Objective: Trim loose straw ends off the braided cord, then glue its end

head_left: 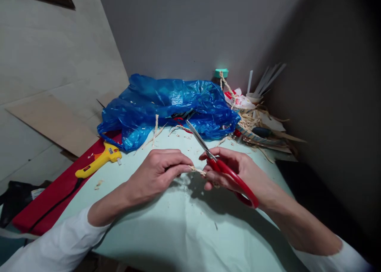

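A short pale braided straw cord (198,170) stretches between my two hands above the pale green cloth (178,232). My left hand (159,170) pinches one end of it between thumb and fingertips. With its fingertips my right hand (230,166) grips the other end, and it also holds red-handled scissors (220,166). The scissor blades point up and away to the left, clear of the cord. Whether the blades are fully closed is hard to make out. Part of the cord is hidden behind my right fingers.
A blue plastic bag (175,97) lies across the back. To the left rests a yellow glue gun (98,161) with a black cable. Loose braid pieces (156,129) lie before the bag. At the back right are straw strips (253,121), a green-lidded jar (221,72) and white sticks (270,79).
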A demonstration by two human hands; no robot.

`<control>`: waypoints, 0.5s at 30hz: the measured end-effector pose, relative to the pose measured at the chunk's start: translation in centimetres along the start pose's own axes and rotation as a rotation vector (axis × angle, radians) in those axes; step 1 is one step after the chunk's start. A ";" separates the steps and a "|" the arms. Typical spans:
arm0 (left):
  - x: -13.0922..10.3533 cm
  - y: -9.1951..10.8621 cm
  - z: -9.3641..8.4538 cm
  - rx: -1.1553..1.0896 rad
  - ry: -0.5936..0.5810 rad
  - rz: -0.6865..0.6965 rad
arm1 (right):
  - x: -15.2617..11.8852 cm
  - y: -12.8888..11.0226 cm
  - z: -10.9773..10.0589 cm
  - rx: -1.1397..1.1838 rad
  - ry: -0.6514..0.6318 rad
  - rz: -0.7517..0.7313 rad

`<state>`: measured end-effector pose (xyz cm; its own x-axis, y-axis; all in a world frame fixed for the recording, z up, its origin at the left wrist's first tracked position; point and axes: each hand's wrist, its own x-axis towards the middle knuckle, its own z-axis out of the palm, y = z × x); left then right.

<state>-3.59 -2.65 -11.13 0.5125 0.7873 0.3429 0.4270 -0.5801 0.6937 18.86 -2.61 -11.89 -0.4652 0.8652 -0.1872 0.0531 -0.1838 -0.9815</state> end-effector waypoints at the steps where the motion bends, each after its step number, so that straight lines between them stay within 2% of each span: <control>1: -0.1 0.1 -0.1 -0.030 -0.015 -0.034 | 0.0 0.1 -0.1 0.016 -0.018 -0.004; 5: -0.1 -0.1 -0.7 -0.184 -0.095 -0.194 | -0.2 0.3 -0.8 0.051 -0.081 -0.046; 9: -0.1 -0.2 -1.2 -0.294 -0.136 -0.263 | -0.4 0.1 -1.2 0.086 -0.081 -0.043; 15: -0.3 -0.3 -1.3 -0.389 -0.204 -0.369 | -0.5 -0.3 -0.9 0.086 0.059 -0.044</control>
<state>-4.85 -2.43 -10.57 0.5312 0.8444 -0.0687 0.3192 -0.1244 0.9395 19.85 -2.59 -11.58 -0.4124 0.8988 -0.1487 -0.0431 -0.1822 -0.9823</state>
